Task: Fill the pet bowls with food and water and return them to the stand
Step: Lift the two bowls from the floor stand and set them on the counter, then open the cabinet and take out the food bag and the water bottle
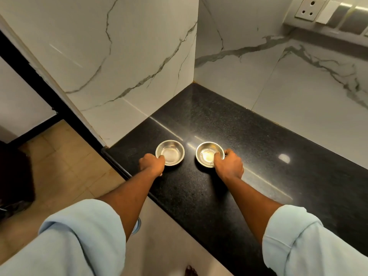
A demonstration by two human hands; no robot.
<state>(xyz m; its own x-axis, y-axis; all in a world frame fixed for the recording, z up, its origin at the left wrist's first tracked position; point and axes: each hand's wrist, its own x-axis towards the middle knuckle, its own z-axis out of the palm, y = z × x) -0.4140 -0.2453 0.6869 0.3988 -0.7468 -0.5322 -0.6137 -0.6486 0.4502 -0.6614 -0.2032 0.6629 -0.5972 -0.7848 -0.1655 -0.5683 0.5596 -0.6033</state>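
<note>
Two small steel bowls stand side by side on the black granite counter. My left hand grips the near-left rim of the left bowl, thumb over the edge. My right hand grips the near-right rim of the right bowl, thumb inside it. Both bowls look shiny inside with no food visible; whether they hold water I cannot tell. No stand is in view.
White marble-pattern walls close the counter's left and back sides. A socket panel sits high at the right. The counter's front edge runs diagonally; tan floor tiles lie to the left below, with a dark object at far left.
</note>
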